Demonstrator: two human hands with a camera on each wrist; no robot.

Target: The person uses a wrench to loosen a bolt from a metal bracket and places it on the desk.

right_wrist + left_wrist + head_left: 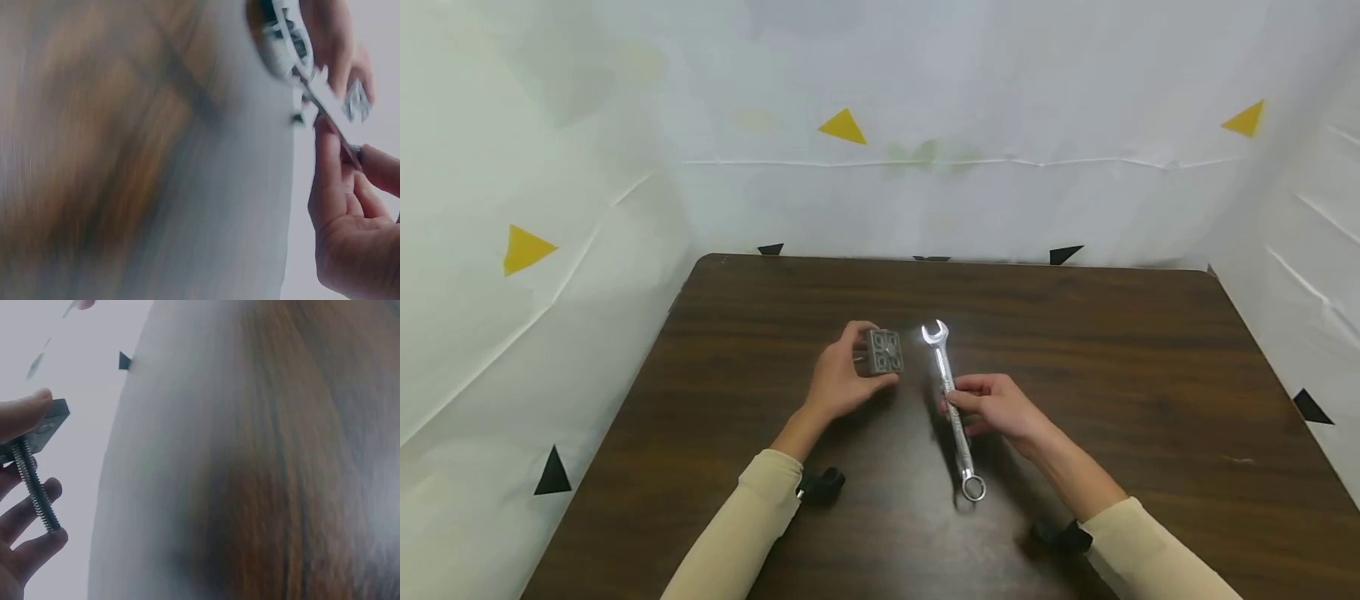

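Note:
My left hand (842, 379) grips a small grey square metal block (883, 352) above the dark wooden table (1150, 375). In the left wrist view the block (47, 428) has a threaded bolt (34, 484) sticking out of it, held between thumb and fingers. My right hand (992, 404) pinches the shaft of a shiny combination wrench (952, 408), its open end pointing away near the block and its ring end toward me. The right wrist view shows the wrench (312, 81) blurred between the fingers (328, 169).
White sheeting with yellow triangles (842, 127) and black triangles (552, 473) walls the table on three sides. Black wrist camera mounts (822, 485) sit under both cream sleeves. The table edges lie near the walls left, right and far.

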